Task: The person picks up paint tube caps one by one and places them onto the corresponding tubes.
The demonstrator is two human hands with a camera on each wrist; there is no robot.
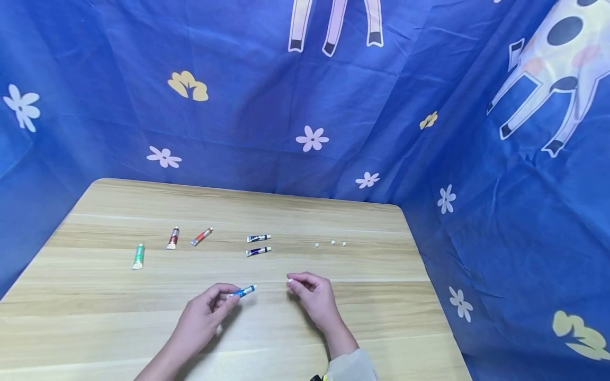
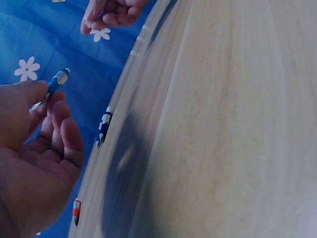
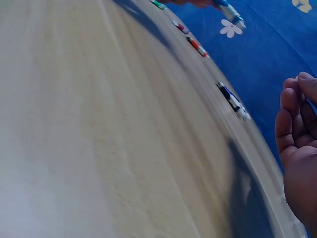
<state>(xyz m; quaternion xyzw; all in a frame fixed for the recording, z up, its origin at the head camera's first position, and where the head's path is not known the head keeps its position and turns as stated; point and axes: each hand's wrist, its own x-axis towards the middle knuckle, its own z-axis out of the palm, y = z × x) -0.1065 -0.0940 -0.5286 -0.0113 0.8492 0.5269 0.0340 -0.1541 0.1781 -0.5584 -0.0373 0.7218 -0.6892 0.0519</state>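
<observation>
Head view: the left hand pinches a blue tube above the table — likely near its tail to leave the nozzle free — while the right hand pinches a small white cap.

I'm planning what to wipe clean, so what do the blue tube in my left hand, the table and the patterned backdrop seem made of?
Blue tube: plastic or thin metal, I can't tell which; smooth-looking, with a pale band. Table: wood or wood-look laminate, faintly glossy, given its streaky grain and highlights. Backdrop: probably fabric, slightly satiny, given its creases and folds.
</observation>
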